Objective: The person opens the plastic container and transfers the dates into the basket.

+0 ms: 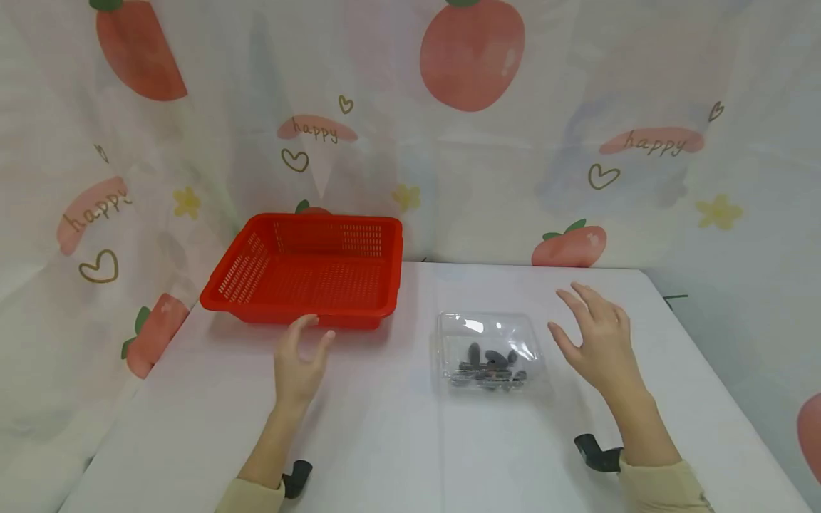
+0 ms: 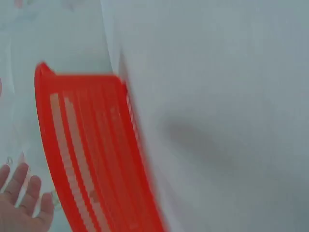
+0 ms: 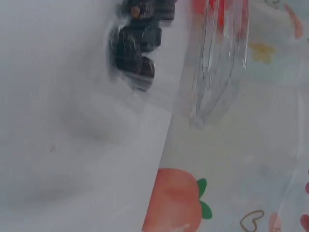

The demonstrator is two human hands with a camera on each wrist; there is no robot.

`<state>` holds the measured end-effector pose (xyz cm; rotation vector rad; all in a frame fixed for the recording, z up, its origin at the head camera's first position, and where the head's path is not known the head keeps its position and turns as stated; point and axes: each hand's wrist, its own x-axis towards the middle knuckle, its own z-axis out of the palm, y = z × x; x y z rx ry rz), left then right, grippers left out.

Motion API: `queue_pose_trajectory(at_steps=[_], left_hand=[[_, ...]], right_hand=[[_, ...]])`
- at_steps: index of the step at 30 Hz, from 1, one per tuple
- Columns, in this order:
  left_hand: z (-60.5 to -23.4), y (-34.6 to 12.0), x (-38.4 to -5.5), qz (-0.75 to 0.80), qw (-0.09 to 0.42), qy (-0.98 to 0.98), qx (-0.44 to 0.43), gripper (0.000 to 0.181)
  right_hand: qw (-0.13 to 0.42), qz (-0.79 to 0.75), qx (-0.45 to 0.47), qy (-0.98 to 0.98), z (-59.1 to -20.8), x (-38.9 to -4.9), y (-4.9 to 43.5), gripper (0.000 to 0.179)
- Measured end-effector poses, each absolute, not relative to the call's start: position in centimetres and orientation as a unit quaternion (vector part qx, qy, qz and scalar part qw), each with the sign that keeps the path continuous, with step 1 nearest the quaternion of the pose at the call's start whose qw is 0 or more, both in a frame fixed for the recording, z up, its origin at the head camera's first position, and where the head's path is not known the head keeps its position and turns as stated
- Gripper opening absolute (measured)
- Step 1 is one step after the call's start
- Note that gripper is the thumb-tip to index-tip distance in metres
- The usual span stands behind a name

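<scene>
From right hand point(image 1: 596, 345), clear plastic box point(image 1: 490, 338) with dark oval pieces point(image 1: 496, 358) inside sits on desk point(image 1: 385, 442) at about 9 o'clock, near but apart. Left hand point(image 1: 298, 370) farther off, box at 3 o'clock. Box's long axis looks 9-to-3; slant makes it unsure. Red basket point(image 1: 301, 269) at 12 o'clock from left hand. Right fingers spread, holding nothing. Left fingers bent loosely, gripping nothing; cannot tell whether tips touch basket.

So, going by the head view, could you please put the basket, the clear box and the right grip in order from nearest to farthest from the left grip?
1. Basket: nearest, just ahead of the left grip.
2. Clear box: next, off to its right.
3. Right grip: farthest, on the box's right side.
</scene>
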<state>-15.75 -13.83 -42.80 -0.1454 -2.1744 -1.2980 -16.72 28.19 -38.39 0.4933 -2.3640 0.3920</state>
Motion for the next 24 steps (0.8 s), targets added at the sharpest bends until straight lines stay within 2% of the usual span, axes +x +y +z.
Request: queue_pose_trajectory(at_steps=[2,4,7,11,17,24], left_hand=[[-43.0,-12.7,-15.7,-0.575,0.237,-0.782,-0.026,0.027],[-43.2,-11.7,-15.6,-0.651,0.148,-0.744,0.023,0.025],[-43.6,-10.4,-15.5,-0.742,0.003,-0.664,0.094,0.034],[-44.5,-8.8,-15.2,-0.800,-0.126,-0.574,0.117,0.047],[-45.5,-6.4,-15.0,-0.802,-0.212,-0.547,0.110,0.050],[-46.2,-3.7,-14.7,-0.787,-0.263,-0.553,0.075,0.045]], right_hand=[[0.374,0.145,0.223,-0.889,-38.6,-16.9,27.2,0.053],[0.385,0.141,0.250,-0.877,-38.9,-16.9,26.1,0.056],[0.380,0.139,0.286,-0.869,-39.2,-16.8,24.4,0.053],[0.369,0.132,0.326,-0.861,-39.9,-16.8,22.5,0.048],[0.344,0.124,0.379,-0.850,-41.3,-16.7,20.3,0.040],[0.300,0.118,0.417,-0.850,-42.2,-16.5,18.5,0.033]])
